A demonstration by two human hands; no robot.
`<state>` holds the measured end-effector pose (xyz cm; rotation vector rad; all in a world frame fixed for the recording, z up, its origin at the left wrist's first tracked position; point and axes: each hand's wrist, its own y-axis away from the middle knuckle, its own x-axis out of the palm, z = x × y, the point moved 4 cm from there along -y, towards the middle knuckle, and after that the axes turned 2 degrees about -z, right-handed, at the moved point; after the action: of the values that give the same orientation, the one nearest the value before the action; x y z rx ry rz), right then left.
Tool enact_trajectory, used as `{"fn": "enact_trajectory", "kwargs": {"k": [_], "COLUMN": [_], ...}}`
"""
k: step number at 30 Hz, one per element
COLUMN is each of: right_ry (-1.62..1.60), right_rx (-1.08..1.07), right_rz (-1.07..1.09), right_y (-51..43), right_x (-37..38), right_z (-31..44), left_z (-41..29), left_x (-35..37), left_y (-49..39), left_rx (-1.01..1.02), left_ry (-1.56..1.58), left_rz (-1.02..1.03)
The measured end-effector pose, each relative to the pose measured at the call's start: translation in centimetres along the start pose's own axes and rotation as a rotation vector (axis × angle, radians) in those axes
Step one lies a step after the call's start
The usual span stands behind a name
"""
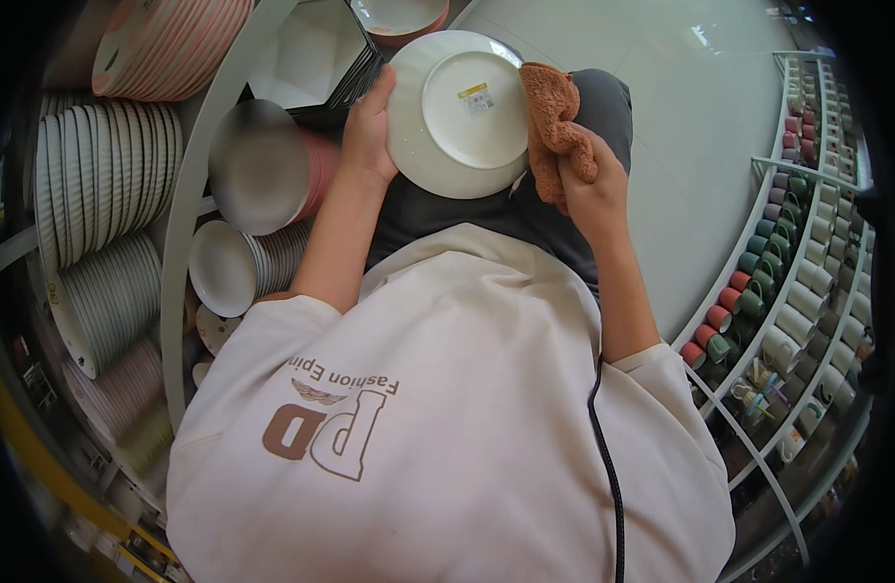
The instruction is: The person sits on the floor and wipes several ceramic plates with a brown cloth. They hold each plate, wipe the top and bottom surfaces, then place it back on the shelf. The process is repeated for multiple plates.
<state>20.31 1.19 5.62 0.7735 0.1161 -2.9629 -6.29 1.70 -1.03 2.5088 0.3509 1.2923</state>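
A white ceramic plate (447,171) is held tilted over my lap with its underside up, showing the foot ring and a printed sticker (477,100). My left hand (371,131) grips the plate's left rim, thumb on the underside and the other fingers hidden beneath. In my right hand (593,178) is a bunched brown terry cloth (553,102), which lies against the plate's right rim. Some fingers of that hand are hidden by the cloth.
Shelves at the left hold stacks of white plates (105,182), pink-edged plates (174,44) and black-edged angular dishes (309,55). At the right, racks carry rows of mugs (797,321). Pale floor tiles (681,131) lie between, and a black cord (604,444) hangs over my shirt.
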Motion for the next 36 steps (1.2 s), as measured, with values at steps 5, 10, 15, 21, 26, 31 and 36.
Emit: {"fn": "enact_trajectory", "kwargs": {"k": [5, 10, 15, 21, 26, 31, 36], "right_ry": [-0.554, -0.531, -0.232, 0.019, 0.142, 0.099, 0.0], "right_rx": [0.363, 0.199, 0.062, -0.507, -0.698, -0.474, -0.493], "right_rz": [-0.274, -0.156, 0.095, -0.278, 0.098, 0.43, -0.136], "right_y": [-1.8, 0.8, 5.6, 1.0, 2.2, 1.8, -0.5], "right_x": [-3.7, -1.2, 0.5, 0.0, 2.6, 0.4, -1.4], "right_z": [-1.1, 1.6, 7.0, 11.0, 12.2, 13.0, 12.8], "left_z": [-0.2, -2.5, -2.4, -0.6, -0.8, -2.2, -1.6], "left_x": [2.4, 4.7, 4.5, 7.3, 9.5, 9.3, 9.4], "left_y": [0.8, 0.9, 0.7, 1.3, 2.2, 2.4, 2.2], "left_rx": [0.025, 0.047, 0.122, 0.125, 0.16, 0.202, 0.154], "left_ry": [0.083, 0.185, 0.147, -0.036, -0.002, -0.157, -0.122], "left_rz": [0.085, 0.235, 0.033, 0.06, 0.112, 0.055, 0.032]}}
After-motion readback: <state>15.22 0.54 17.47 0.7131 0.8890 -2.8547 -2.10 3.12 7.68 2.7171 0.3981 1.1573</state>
